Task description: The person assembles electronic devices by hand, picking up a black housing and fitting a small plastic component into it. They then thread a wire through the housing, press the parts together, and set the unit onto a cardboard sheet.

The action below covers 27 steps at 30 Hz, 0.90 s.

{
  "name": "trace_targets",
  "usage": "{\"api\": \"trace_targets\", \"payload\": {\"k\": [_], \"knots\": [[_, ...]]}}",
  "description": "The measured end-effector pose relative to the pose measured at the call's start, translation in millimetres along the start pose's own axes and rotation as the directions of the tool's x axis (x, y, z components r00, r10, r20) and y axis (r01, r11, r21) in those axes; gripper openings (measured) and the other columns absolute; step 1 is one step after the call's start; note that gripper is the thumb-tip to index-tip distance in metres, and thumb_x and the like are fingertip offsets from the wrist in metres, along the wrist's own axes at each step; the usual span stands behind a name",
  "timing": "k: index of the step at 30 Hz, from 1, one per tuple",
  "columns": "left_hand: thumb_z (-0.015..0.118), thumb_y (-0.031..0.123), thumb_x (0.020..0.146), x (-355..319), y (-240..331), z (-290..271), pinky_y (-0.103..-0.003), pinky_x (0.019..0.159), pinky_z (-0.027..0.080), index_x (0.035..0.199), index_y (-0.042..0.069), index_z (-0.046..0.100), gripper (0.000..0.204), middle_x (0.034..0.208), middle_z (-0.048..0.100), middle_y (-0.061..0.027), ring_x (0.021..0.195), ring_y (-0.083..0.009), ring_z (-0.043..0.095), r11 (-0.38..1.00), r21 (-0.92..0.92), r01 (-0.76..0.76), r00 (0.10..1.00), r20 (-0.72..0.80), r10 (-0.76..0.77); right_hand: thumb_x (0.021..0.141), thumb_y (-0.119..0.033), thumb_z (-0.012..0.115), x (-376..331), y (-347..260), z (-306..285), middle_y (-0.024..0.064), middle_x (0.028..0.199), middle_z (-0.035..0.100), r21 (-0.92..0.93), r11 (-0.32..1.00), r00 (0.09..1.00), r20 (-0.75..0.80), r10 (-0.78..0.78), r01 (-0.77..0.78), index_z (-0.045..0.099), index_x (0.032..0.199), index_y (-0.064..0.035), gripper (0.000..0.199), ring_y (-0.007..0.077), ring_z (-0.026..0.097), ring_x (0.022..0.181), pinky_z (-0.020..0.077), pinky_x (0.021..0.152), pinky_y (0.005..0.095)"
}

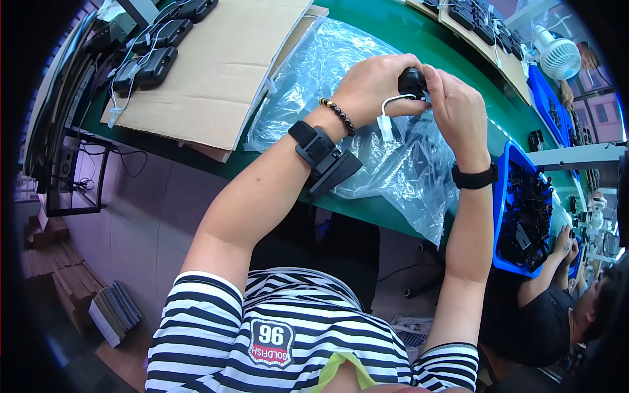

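Observation:
Between my two hands is a small black rounded device [411,83], with a white cable ending in a white connector [385,126] hanging from it. My left hand [373,85] is closed around the device from the left. The fingers of my right hand [457,108] are bent in against its right side; the thumb and fingertips press close to it, and part of the grip is hidden. Beneath both hands lies a crumpled clear plastic bag [301,92] on the green table [386,26].
Cardboard sheets [216,72] at the left bear several black devices [157,65] with white cables. A blue bin [501,216] of black parts stands right of my right wrist. Farther right are a white fan [557,56] and a seated person [550,314].

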<state>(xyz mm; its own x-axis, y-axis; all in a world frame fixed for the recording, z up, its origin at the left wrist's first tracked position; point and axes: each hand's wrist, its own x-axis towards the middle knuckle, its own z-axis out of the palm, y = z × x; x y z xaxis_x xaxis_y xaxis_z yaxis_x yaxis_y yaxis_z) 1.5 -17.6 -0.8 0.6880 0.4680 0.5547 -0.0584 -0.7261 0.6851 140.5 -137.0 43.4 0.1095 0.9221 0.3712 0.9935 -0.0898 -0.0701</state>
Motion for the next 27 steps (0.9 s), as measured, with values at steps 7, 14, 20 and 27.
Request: {"api": "trace_targets", "payload": {"k": [7, 14, 20, 27], "knots": [[0.081, 0.042, 0.07, 0, 0, -4, -0.041, 0.073, 0.055, 0.103, 0.007, 0.066, 0.05, 0.092, 0.07, -0.0156, 0.085, -0.0348, 0.068, 0.995, -0.049, 0.084, 0.996, 0.012, -0.084, 0.098, -0.02, 0.061, -2, -7, -15, 0.0121, 0.087, 0.06, 0.43, 0.894, 0.988, -0.14, -0.069, 0.124, 0.061, 0.104, -0.0008, 0.02, 0.025, 0.062, 0.078, 0.0491, 0.067, 0.0316], [0.082, 0.047, 0.071, 1, -1, -5, -0.04, 0.073, 0.055, 0.104, 0.006, 0.066, 0.055, 0.091, 0.07, -0.0154, 0.084, -0.0338, 0.069, 0.996, 0.006, 0.086, 0.995, 0.039, -0.087, 0.097, -0.02, 0.063, -2, -7, -19, 0.0093, 0.089, 0.062, 0.164, 0.986, 0.999, 0.029, 0.033, -0.037, 0.061, 0.105, -0.0009, 0.02, 0.0184, 0.062, 0.079, 0.05, 0.069, 0.0306], [0.082, 0.046, 0.073, 3, -4, 1, -0.036, 0.074, 0.056, 0.106, 0.005, 0.066, 0.055, 0.093, 0.071, -0.0167, 0.084, -0.032, 0.07, 0.979, -0.168, 0.115, 0.99, -0.064, -0.128, 0.102, -0.024, 0.055, -1, 2, -7, 0.0149, 0.126, 0.059, 0.423, 0.906, 0.995, -0.101, 0.025, 0.02, 0.059, 0.126, -0.0007, 0.034, 0.0275, 0.057, 0.115, 0.0445, 0.097, 0.0358], [0.082, 0.034, 0.077, 0, -12, 5, -0.035, 0.074, 0.056, 0.109, 0.003, 0.064, 0.049, 0.093, 0.071, -0.018, 0.084, -0.0291, 0.072, 0.95, -0.289, 0.121, 0.955, -0.226, -0.191, 0.104, -0.024, 0.05, -5, -15, 19, 0.0165, 0.155, 0.038, 0.627, 0.767, 0.988, -0.148, -0.05, 0.133, 0.047, 0.142, 0.0015, 0.046, 0.034, 0.027, 0.148, 0.0234, 0.118, 0.0401]]}}
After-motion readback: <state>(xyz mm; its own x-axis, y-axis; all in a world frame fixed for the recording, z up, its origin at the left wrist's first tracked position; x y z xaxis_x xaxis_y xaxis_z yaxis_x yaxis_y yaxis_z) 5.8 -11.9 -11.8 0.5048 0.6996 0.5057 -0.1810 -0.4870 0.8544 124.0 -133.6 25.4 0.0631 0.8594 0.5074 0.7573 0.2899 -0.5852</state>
